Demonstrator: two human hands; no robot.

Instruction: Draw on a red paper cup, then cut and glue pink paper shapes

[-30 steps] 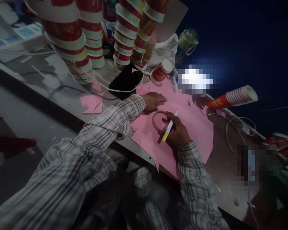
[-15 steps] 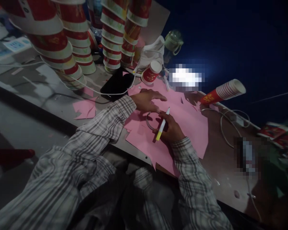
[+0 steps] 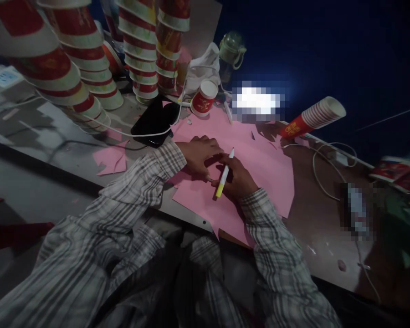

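A white marker (image 3: 226, 171) with a yellow end is held in the right hand (image 3: 239, 177), above pink paper (image 3: 271, 175). A thin grey rim (image 3: 209, 179) shows between the hands, mostly hidden. The left hand (image 3: 200, 157) is curved, thumb apart from fingers; whether it grips the rim cannot be told. Beyond, a red-and-white cup (image 3: 203, 99) and a black device (image 3: 153, 123) occupy the surface (image 3: 314, 191).

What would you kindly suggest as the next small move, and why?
I would probably have the left hand steady the ring, mostly hidden between the hands, on the paper: its thumb is beside the ring and no other object shows in it, whereas the right hand holds the pen.
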